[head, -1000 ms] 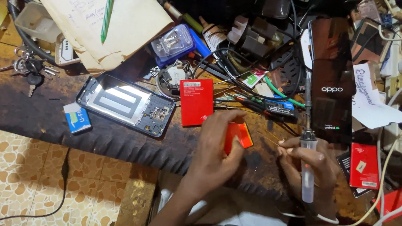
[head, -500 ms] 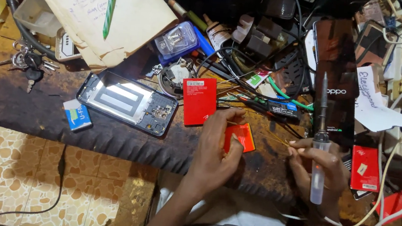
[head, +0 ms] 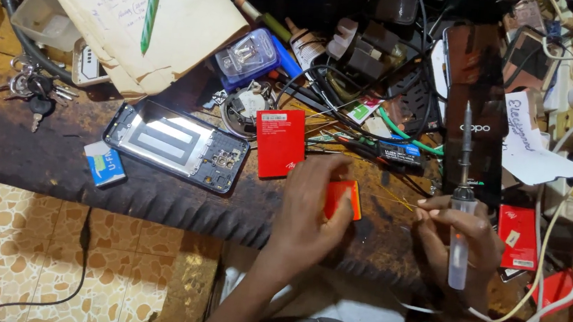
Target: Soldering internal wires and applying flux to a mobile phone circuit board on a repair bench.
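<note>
here the left hand (head: 310, 209) lies on the dark, scorched surface (head: 53, 158), its fingers pressed over a small orange battery (head: 345, 197) and pinning it flat near the front edge. only the battery's right part shows past the fingers. the right hand (head: 459, 236) is curled shut around a soldering iron (head: 462, 201), holding it by its pale handle with the dark metal tip pointing away from the person, up over a tall black phone box (head: 478, 96). a white cord runs from the handle's lower end down past the wrist. the tip is well apart from the orange battery.

just left of the left hand lies a larger red battery (head: 280, 142), flat on the surface. farther left sits an opened phone back (head: 178, 145) with its silver plate up, and near it a small blue and white packet (head: 104, 164). a bunch of keys (head: 31, 88) rests at the far left. a tan envelope (head: 138, 18) with a green pen (head: 152, 1) on it lies at the top left. another red battery (head: 518, 235) sits just right of the right hand, among tangled cables.
</note>
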